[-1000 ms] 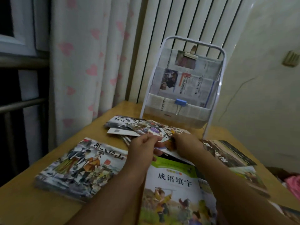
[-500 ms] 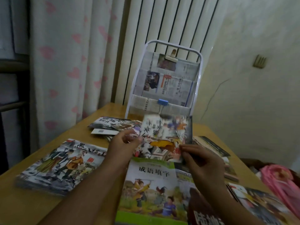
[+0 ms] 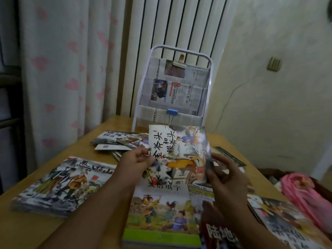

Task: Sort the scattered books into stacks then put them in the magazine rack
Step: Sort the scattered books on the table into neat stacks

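Hands (image 3: 138, 161) gripping one booklet (image 3: 177, 155), white rack (image 3: 172, 87) behind

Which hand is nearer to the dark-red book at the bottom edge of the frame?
Right. The right hand, holding the raised booklet by its right edge, sits just above the dark-red book. The left hand grips the booklet's left edge, farther off across the green-bordered book.

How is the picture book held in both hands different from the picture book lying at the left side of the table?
The held picture book is lifted and tilted up toward the camera, gripped by the left hand and right hand; the left picture book lies flat on the table, untouched. The held one shows orange and blue figures; the left one shows figures in greys and browns. Both have illustrated covers with Chinese titles.
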